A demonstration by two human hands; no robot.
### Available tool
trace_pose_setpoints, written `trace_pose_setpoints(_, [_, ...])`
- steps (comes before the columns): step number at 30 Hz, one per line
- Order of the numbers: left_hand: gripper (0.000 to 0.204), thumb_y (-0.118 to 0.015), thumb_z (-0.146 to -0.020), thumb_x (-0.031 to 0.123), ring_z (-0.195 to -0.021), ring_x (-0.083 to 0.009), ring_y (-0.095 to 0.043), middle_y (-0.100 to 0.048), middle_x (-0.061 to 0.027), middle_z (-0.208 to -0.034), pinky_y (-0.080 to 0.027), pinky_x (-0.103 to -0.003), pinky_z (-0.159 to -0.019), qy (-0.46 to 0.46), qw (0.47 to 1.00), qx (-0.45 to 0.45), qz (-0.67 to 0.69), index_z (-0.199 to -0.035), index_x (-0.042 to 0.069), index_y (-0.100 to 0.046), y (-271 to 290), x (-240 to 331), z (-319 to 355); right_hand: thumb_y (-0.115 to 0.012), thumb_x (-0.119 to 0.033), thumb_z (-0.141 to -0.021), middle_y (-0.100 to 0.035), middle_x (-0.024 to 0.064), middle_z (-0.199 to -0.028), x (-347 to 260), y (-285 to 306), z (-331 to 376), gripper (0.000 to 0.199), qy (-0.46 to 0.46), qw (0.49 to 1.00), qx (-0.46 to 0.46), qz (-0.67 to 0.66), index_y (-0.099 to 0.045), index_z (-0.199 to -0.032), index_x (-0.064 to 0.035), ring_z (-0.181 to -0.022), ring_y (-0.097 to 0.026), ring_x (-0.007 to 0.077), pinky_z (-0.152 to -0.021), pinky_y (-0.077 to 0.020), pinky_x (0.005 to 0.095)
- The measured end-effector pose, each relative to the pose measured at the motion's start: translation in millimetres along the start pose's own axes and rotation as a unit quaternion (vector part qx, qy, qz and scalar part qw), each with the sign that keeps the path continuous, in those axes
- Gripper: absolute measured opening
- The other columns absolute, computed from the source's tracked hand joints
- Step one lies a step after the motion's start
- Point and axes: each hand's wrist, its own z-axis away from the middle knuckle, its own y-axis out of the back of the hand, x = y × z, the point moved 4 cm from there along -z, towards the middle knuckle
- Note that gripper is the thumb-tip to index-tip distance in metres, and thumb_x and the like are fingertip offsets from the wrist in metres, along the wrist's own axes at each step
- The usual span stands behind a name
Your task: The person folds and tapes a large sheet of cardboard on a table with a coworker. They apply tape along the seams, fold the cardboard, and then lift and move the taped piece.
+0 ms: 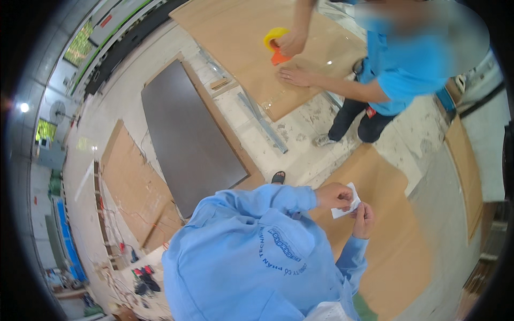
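A small white paper slip [345,206] is held up in front of the chest, above a sheet of brown cardboard [385,251] spread on the floor. The left hand [334,196] is closed on the slip's upper left edge, fingers curled over it, with the light blue sleeve [267,200] bent across the body from the left. The right hand [364,220] is raised from below with the forearm nearly upright, and its fingertips are pinched on the slip's right edge, so the slip is gripped by both hands at once.

Farther off, 1 co-worker in a bright blue shirt [401,64] is bent over another cardboard sheet [257,48]. A yellow and orange tape dispenser [276,43] is gripped in one of that person's hands, while the other hand is laid flat on the cardboard. A dark grey panel [187,134] lies on the floor between the 2 people.
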Motion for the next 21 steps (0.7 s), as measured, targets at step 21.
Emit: trace_pose_setpoints(21, [0.030, -0.065, -0.085, 0.032, -0.091, -0.0234, -0.070, -0.073, -0.0106, -0.098, -0.054, -0.036, -0.081, 0.672, 0.682, 0.206, -0.204, -0.100, 0.009, -0.075, 322.3, -350.2, 365.3, -0.055, -0.021, -0.100, -0.068, 0.0076, -0.085, -81.1, -155.9, -177.7, 0.026, -0.033, 0.997, 0.035, -0.056, -0.066, -0.105, 0.0021, -0.071, -0.066, 0.0125, -0.060, -0.0543, 0.0241])
